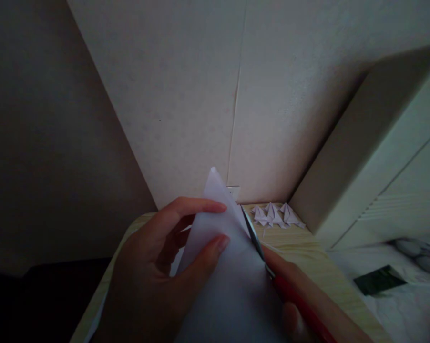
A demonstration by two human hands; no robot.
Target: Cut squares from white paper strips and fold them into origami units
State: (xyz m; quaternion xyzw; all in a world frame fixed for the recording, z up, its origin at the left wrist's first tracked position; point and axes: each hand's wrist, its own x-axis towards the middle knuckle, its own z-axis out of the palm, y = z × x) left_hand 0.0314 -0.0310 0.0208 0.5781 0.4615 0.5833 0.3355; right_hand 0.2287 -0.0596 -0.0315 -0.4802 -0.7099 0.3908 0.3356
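A sheet of white paper (232, 281), folded to a point at its top, stands up in front of me. My left hand (165, 257) grips it from the left, with the thumb and a finger lying on its near face. On the right, my right hand (301, 290) is closed round the red handle of a pair of scissors (252, 233). The dark blades point up and lie along the paper's right edge. Whether they are cutting through it at this moment I cannot tell. The lower part of the paper runs out of view.
Several small folded paper figures (272, 215) stand at the back of the light wooden table (297, 243). Behind is a wall with a socket (233, 192). A pale cabinet (379, 157) rises at the right, near a dark green rectangular item (379, 280) on a white surface.
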